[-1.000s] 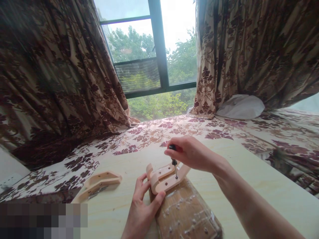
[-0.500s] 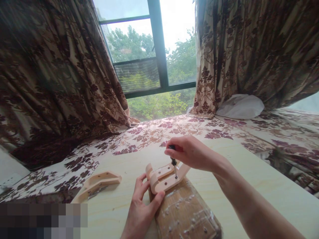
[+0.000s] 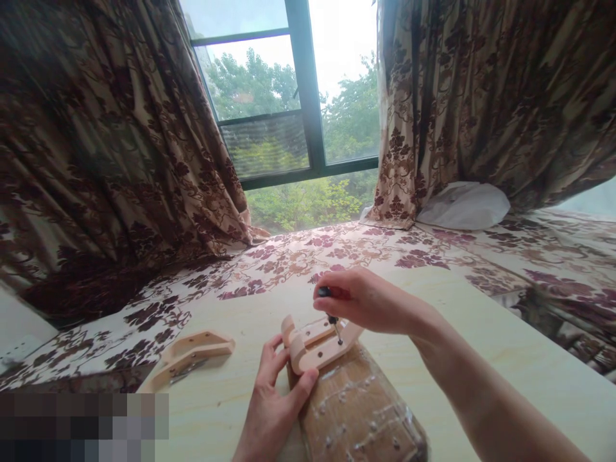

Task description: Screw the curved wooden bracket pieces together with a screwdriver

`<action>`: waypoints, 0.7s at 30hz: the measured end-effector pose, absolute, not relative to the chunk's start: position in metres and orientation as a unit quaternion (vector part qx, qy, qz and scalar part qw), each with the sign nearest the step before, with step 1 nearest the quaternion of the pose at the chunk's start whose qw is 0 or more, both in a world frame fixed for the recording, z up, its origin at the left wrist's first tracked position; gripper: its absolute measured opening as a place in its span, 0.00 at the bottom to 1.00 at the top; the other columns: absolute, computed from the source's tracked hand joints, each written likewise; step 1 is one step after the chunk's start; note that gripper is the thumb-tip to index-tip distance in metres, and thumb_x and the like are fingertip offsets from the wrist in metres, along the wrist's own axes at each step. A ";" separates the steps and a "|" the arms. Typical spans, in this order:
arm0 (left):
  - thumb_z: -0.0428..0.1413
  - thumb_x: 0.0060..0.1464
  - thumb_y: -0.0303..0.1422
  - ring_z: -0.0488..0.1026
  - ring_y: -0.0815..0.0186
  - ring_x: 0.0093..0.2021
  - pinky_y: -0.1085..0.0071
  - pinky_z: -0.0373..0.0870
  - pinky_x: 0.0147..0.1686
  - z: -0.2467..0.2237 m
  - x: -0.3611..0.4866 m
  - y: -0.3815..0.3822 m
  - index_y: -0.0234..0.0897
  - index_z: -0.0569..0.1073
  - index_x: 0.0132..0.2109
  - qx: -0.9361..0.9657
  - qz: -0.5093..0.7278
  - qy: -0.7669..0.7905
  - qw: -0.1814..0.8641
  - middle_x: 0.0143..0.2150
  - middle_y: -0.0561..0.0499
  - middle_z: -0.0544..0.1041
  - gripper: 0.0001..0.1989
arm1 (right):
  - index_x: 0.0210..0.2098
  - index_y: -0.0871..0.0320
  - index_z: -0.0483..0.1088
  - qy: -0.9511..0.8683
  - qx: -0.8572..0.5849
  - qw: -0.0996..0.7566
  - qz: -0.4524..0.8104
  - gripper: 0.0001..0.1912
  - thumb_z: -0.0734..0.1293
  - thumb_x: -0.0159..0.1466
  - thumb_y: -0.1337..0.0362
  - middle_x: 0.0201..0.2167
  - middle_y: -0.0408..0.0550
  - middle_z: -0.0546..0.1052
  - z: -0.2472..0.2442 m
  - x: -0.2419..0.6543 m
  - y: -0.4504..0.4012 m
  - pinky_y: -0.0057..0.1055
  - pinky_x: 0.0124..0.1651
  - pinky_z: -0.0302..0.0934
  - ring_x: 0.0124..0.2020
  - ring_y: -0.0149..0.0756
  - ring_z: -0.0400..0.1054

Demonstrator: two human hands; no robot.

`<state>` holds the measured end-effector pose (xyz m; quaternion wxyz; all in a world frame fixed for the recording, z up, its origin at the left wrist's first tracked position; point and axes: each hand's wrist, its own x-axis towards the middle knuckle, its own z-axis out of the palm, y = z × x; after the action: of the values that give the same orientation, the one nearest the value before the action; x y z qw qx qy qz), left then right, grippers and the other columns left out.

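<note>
My right hand [image 3: 353,294] is wrapped round the dark handle of a screwdriver [image 3: 332,317], its shaft leaning slightly and its tip at a hole in a pale wooden piece [image 3: 317,355]. This piece has two parallel bars with curved, hooked ends and dark holes along them. My left hand [image 3: 279,388] grips the hooked ends between thumb and fingers. Beneath the wooden piece lies a brown block wrapped in clear plastic [image 3: 356,404], with several small screws scattered on top. Whether a screw sits under the screwdriver tip is too small to tell.
A similar wooden piece [image 3: 212,350] lies on the pale tabletop [image 3: 481,359] at the left, with small metal parts by it. Behind the table spreads a floral cloth [image 3: 289,256]. A white plastic bag [image 3: 464,205] rests near the patterned curtain [image 3: 399,160] and window.
My right hand has shifted slightly left and down, and the screwdriver handle leans further to the left. The left hand and the wooden piece stay in place.
</note>
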<state>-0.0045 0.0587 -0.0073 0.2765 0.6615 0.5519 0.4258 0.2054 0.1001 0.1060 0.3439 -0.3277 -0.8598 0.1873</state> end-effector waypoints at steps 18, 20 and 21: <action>0.55 0.50 0.49 0.52 0.59 0.65 0.63 0.49 0.63 -0.008 -0.006 0.059 0.49 0.74 0.47 0.674 0.414 0.552 0.265 0.63 0.53 0.57 0.19 | 0.30 0.60 0.71 -0.828 -0.400 0.374 0.118 0.09 0.63 0.63 0.63 0.19 0.38 0.63 0.102 0.210 0.110 0.25 0.26 0.47 0.21 0.24 0.53; 0.55 0.50 0.50 0.51 0.59 0.65 0.63 0.49 0.63 -0.008 -0.006 0.059 0.49 0.73 0.47 0.673 0.413 0.553 0.266 0.64 0.53 0.56 0.19 | 0.29 0.61 0.71 -0.820 -0.416 0.379 0.105 0.09 0.63 0.63 0.63 0.19 0.38 0.63 0.103 0.210 0.109 0.25 0.26 0.47 0.21 0.25 0.53; 0.55 0.50 0.50 0.51 0.59 0.65 0.62 0.49 0.63 -0.008 -0.006 0.059 0.49 0.73 0.47 0.673 0.412 0.553 0.267 0.64 0.53 0.55 0.20 | 0.30 0.61 0.71 -0.821 -0.417 0.376 0.104 0.09 0.63 0.63 0.63 0.19 0.38 0.64 0.105 0.210 0.107 0.25 0.26 0.47 0.22 0.25 0.54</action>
<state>-0.0061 0.0590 -0.0076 0.2666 0.6731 0.5535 0.4117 0.2100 0.1066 0.1048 0.3764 -0.4168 -0.8209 0.1039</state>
